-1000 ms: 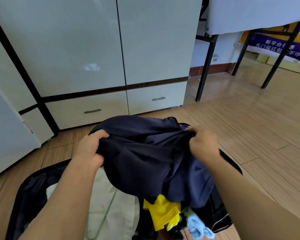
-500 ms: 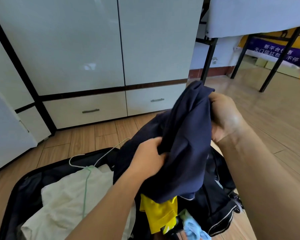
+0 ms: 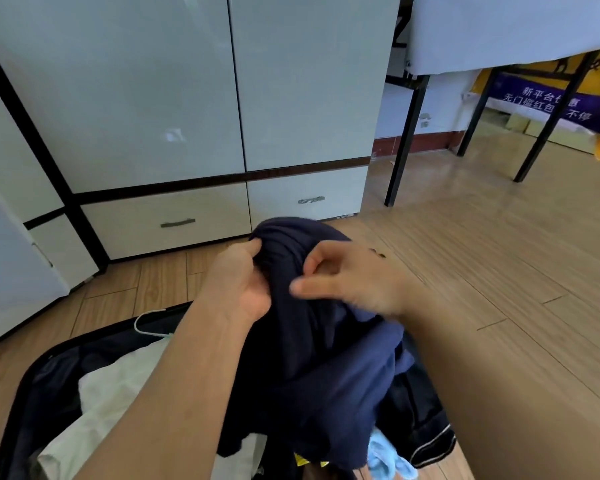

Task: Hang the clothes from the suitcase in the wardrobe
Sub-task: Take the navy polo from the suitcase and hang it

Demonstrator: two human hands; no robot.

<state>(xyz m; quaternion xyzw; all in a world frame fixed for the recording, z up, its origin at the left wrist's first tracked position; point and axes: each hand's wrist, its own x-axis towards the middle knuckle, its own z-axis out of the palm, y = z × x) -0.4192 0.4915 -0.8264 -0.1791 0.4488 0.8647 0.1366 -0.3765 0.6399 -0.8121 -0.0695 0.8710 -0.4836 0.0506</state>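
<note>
Garment (image 3: 312, 358) hangs vertically, top bunched in left hand (image 3: 241, 282).

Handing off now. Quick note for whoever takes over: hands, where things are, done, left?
Left hand grips the navy garment near its top, lifted above the open suitcase.
Right hand is at the garment's top, fingers blurred; hold unclear.
White garment, a hanger and a light blue item are in the suitcase.
Wardrobe doors closed.
Done: navy garment picked up.
Left: hanger it, open the wardrobe, hang everything.
</note>
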